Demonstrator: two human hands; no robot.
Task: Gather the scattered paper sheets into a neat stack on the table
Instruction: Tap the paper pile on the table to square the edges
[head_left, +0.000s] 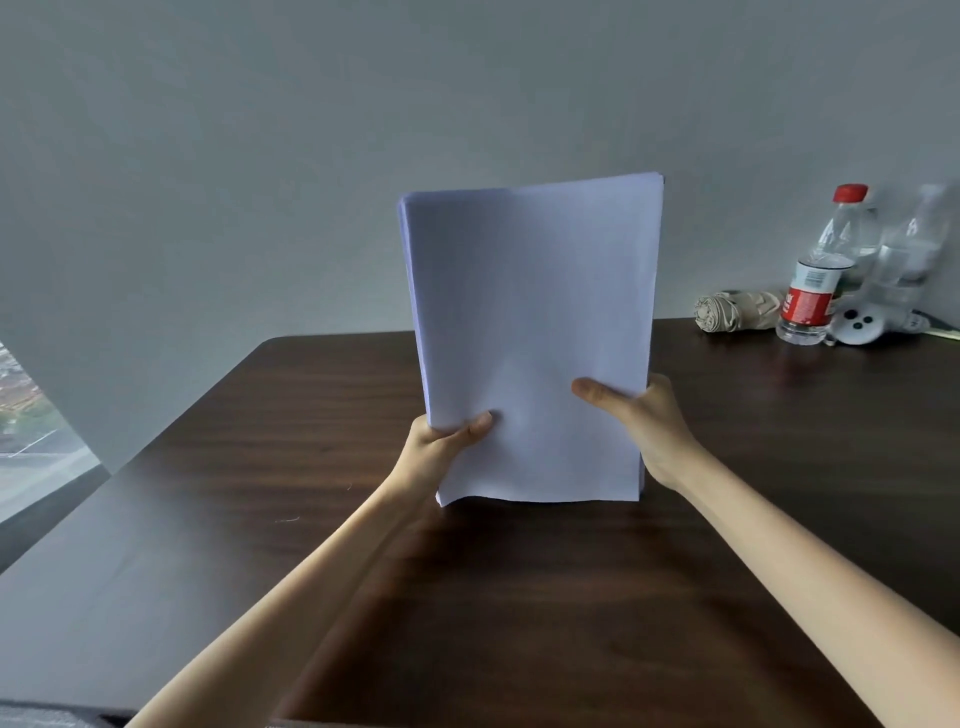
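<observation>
Stack (530, 332): white sheets, held upright on end over the middle of the counter (311, 415), top edges nearly flush, lower left corner curled. Whether its bottom edge touches the counter cannot be told.

Left hand (441, 447): grips the stack's lower left edge, thumb on the front sheet, fingers hidden behind the paper.

Right hand (644, 421): grips the lower right edge, thumb laid across the front sheet, fingers hidden behind.

Counter: dark wood grain, against a pale wall.

Bottle (815, 280): clear plastic, red cap, red label, standing at the far right of the counter.

Second bottle (904, 260): clear, blurred, just beside the first.

Umbrella (737, 312): beige, folded, lying left of the bottles.

Window (31, 431): far left.
</observation>
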